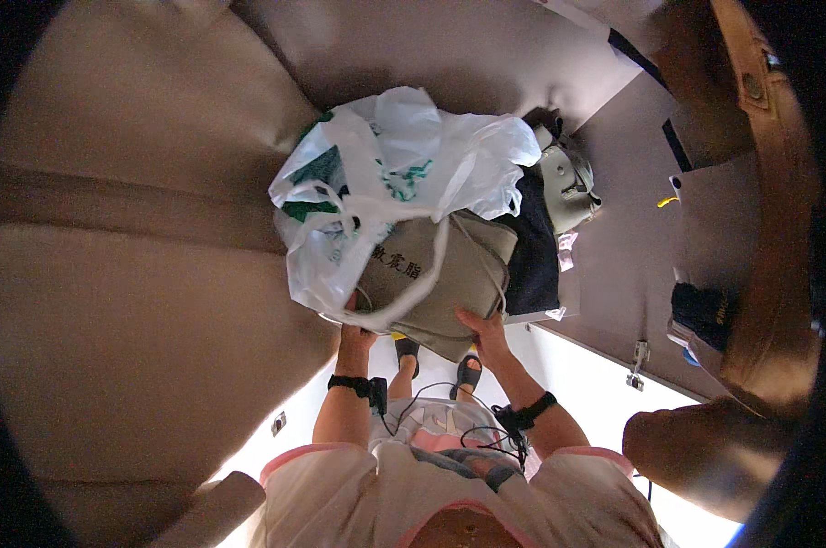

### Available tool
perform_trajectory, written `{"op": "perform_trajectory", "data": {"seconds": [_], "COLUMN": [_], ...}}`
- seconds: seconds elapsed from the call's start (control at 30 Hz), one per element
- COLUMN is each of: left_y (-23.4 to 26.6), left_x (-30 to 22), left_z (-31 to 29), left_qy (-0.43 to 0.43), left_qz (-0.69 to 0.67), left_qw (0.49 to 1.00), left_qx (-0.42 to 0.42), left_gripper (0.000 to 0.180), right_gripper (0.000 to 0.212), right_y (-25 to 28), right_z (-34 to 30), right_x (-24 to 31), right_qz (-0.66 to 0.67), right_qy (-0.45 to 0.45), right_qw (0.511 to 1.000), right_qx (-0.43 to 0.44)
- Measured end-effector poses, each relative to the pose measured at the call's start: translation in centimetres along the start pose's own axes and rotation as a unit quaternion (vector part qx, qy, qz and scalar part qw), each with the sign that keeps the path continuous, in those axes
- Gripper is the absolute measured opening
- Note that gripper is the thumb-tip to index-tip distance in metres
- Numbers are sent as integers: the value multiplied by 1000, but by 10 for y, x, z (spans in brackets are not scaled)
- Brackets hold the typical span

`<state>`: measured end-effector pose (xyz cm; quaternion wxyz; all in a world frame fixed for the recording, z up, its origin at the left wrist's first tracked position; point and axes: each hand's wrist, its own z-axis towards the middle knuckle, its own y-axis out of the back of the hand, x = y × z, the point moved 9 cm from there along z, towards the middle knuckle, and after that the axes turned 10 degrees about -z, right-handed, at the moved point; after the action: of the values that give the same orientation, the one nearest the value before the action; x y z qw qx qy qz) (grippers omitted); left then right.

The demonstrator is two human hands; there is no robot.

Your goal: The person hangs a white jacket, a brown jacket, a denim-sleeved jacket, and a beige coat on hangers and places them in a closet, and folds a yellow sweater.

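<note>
Between my two hands hangs a khaki cloth bag with dark printing and thin cords. My right hand grips its lower right edge, thumb on the front. At its lower left corner is my left hand, closed on the edge, its fingers partly covered by the bag and a white plastic loop. A crumpled white plastic bag with green print lies against the khaki bag's upper left side, and its handle loops over the khaki front. Black cloth shows just right of the khaki bag.
A pale grey-green handbag sits behind the black cloth. Brown panels rise at left, with more at right bearing a metal hinge. A brown strap-like piece with a button hangs far right. Cables run between my black wrist straps.
</note>
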<state>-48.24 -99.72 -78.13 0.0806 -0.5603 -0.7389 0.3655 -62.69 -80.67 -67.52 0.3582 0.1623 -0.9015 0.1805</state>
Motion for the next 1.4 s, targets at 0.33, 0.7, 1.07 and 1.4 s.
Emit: {"op": "perform_trajectory", "data": {"seconds": [0.33, 0.7, 1.07, 1.4], "left_y": [-164, -132, -109, -148], "left_x": [-75, -219, -189, -165], "left_z": [-43, 9, 6, -53], "left_qy": [-368, -325, -541, -199], "left_qz": [524, 646, 754, 911], "left_qw": [767, 685, 350, 356], "left_qx": [31, -90, -129, -61], "left_gripper": [72, 83, 65, 50], "right_gripper": [54, 39, 57, 55], "right_y": [8, -207, -205, -41], "right_z": [-41, -36, 16, 5], "right_x": [-13, -110, -204, -105], "right_qz": [210, 473, 350, -55], "right_qy": [-42, -240, -254, 2], "right_qw": [973, 826, 854, 976], "right_qx": [87, 190, 290, 210]}}
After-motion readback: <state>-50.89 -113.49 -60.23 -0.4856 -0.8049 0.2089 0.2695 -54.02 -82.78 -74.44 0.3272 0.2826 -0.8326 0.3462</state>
